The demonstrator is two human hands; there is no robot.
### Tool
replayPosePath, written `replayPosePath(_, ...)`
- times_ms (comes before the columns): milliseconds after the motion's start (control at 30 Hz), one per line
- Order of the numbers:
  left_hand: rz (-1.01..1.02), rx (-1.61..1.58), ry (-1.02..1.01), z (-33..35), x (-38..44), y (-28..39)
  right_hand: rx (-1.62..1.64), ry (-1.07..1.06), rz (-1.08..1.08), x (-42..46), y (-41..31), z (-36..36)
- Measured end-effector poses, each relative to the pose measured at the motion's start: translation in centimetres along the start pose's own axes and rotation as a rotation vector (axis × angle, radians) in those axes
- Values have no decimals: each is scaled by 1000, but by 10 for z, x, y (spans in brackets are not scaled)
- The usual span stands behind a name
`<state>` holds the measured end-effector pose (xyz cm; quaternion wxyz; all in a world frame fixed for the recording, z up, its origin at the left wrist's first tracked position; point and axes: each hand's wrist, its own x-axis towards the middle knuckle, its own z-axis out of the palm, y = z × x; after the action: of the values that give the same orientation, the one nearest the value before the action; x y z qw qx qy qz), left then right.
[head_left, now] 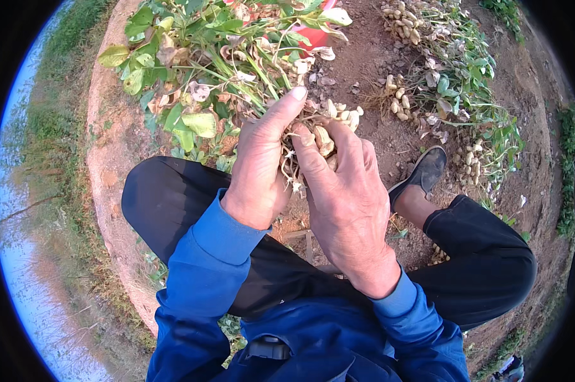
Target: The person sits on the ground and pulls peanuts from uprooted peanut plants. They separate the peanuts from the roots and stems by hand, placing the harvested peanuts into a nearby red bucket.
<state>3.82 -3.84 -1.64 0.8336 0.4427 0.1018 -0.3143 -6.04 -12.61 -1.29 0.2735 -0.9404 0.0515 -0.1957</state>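
A leafy bunch of peanut plants [249, 71] reaches away from me, its stems and rooted end held in my left hand [263, 167], thumb laid along the stems. Thin roots hang between my two hands. My right hand [345, 191] is on the root end, its fingers curled around peanut pods [323, 142] in their shells. More pale pods [343, 114] stick out just beyond the right fingers. What lies under both palms is hidden.
Behind the leaves a red plastic container [311, 37] partly shows. Pulled peanut plants [459, 90] with pods lie in a row on the soil at the right. My shoe [423, 172] rests beside them. Green growth borders the left.
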Motion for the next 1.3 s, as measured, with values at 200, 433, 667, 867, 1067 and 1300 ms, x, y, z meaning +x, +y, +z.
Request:
replayPosePath(200,66,-195,-116,-3,0,27,1156,8,255,-3,5,-37)
replayPosePath(433,51,-353,-386,-14,8,31,1248,-4,605,-12,36,-39)
replayPosePath(667,-40,-450,-472,-19,10,18,1586,-284,689,-14,23,-22)
replayPosePath(867,13,-409,-408,-23,15,12,1732,-247,721,-15,17,-4)
replayPosePath(1067,12,-429,-396,-15,17,5,1821,-73,705,-18,10,-8)
replayPosePath(1300,93,-235,-444,-11,12,9,824,322,167,-27,23,2)
